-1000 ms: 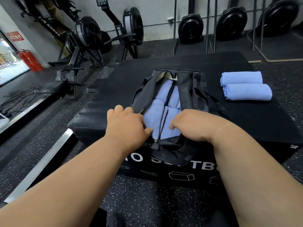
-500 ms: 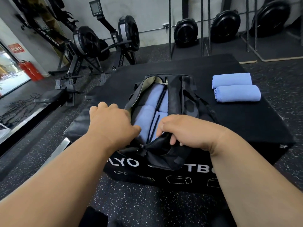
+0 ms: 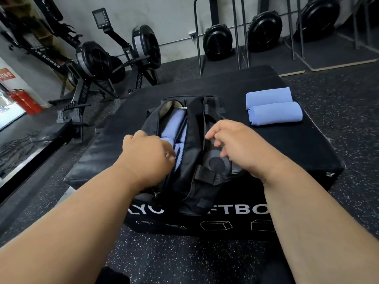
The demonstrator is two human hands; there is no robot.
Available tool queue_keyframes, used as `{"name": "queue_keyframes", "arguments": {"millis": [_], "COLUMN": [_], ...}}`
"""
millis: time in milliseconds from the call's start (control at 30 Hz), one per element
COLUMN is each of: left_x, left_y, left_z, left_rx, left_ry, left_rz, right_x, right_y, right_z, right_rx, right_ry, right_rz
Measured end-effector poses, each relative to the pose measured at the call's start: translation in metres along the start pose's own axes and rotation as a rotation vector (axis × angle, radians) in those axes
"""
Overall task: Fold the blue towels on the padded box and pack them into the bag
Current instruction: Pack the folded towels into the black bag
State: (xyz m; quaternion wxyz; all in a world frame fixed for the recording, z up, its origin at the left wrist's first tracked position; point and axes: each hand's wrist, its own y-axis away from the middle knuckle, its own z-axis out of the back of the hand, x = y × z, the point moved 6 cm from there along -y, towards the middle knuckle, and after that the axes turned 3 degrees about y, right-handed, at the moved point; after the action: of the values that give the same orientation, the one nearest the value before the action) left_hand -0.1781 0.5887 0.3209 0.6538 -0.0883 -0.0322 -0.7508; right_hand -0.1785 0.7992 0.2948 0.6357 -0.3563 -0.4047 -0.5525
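While two folded towels wait outside it, the black bag [image 3: 190, 160] lies at frame centre on the padded box [image 3: 307, 152], its opening running away from the viewer and partly spread.

Contents: folded blue towels in the bag [image 3: 174, 128], visible through the left half of the opening, packed in a row.

Outstanding: two folded blue towels [image 3: 273, 106], upper right of the frame, side by side and touching, well apart from the bag.

Left hand [image 3: 146, 154]: at the left lip of the opening, fingers curled down at the edge; whether it pinches the fabric or presses a towel cannot be told.

Right hand [image 3: 240, 146]: above the bag's right panel, fingers loosely bent and spread, apparently holding nothing.

Step in hand, judged: widening the mouth to admit the remaining pair.

Handling notes: keep one hand pulling the left lip outward while the other draws the right flap [image 3: 196, 130] clear, since soft fabric tends to sag shut. Press the packed towels flat first; carry the remaining pair by their folded edges so they do not unroll.

Surroundings: rowing machines [image 3: 96, 64], upper left.
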Motion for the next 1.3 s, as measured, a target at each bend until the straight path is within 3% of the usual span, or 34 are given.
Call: {"name": "queue_keyframes", "arguments": {"millis": [100,267,400,633,833,1000,1200,1300], "left_x": [-0.025,-0.07,-0.118,-0.204,-0.245,-0.26,-0.258,-0.258], "left_y": [-0.006,-0.028,-0.062,-0.136,-0.185,-0.205,-0.215,-0.211], "left_z": [0.023,0.051,0.046,-0.004,-0.045,-0.07,-0.085,-0.073], "left_rx": [-0.074,-0.192,-0.113,0.197,0.409,0.432,0.359,0.297], "left_ry": [0.185,0.404,0.487,0.603,1.021,1.16,1.216,1.4], "left_rz": [-0.032,-0.104,-0.16,-0.066,0.189,0.374,0.419,0.435], "right_x": [-0.011,-0.067,-0.094,-0.124,-0.148,-0.157,-0.158,-0.152], "right_y": [-0.002,-0.004,-0.002,0.002,0.005,0.006,0.003,0.0], "right_z": [0.02,0.068,0.099,0.132,0.157,0.171,0.171,0.167], "right_rx": [-0.123,-0.567,-0.742,-0.842,-0.852,-0.848,-0.851,-0.821], "right_ry": [0.008,-0.521,-0.654,-0.689,-0.675,-0.663,-0.638,-0.608], "right_rz": [0.052,-0.204,-0.283,-0.271,-0.308,-0.317,-0.327,-0.317]}}
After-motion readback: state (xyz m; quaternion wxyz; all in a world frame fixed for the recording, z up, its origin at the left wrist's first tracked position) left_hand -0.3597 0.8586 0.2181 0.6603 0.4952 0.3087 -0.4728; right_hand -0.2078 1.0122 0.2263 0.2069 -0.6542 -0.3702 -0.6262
